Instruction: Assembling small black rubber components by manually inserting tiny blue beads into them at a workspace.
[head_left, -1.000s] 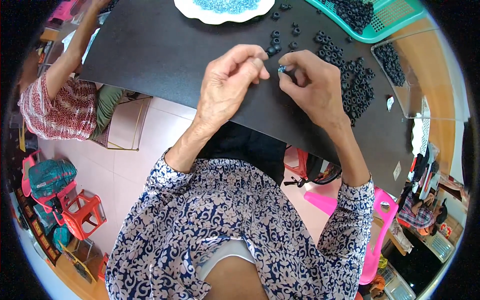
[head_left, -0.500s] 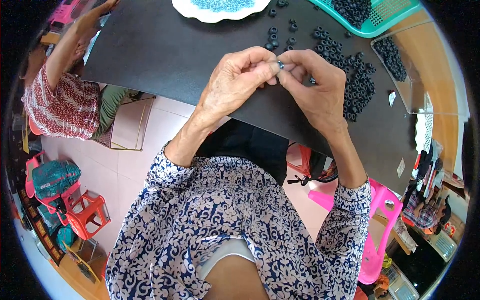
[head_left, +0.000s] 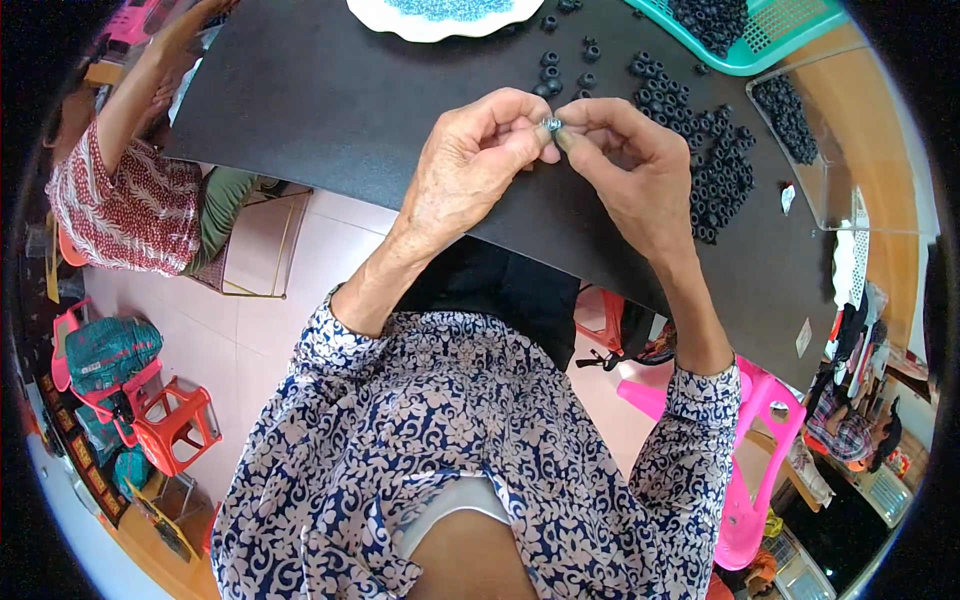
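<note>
Between my two hands, over the dark table (head_left: 320, 110), is a small shiny blue piece (head_left: 551, 124), pinched at the fingertips. My left hand (head_left: 465, 165) grips it from the left with thumb and forefinger. From the right, my right hand (head_left: 640, 170) closes thumb and forefinger on it too. The fingers partly cover the piece, so its exact kind does not show. Just beyond and to the right lie many small black ring-like pieces (head_left: 722, 185), some loose, most in a cluster. At the far side, a white scalloped plate (head_left: 440, 36) holds tiny light-blue pieces.
A green basket (head_left: 745, 70) with black pieces stands at the far right, next to a clear plastic tray (head_left: 830, 205) with more. Another person in a red patterned top (head_left: 125, 215) sits at the left. A pink chair (head_left: 740, 510) and red stool (head_left: 178, 430) stand on the floor.
My fingertips have shifted slightly left and up, and the small piece between them has turned, showing more of its shiny blue surface. Both hands keep their pinch.
</note>
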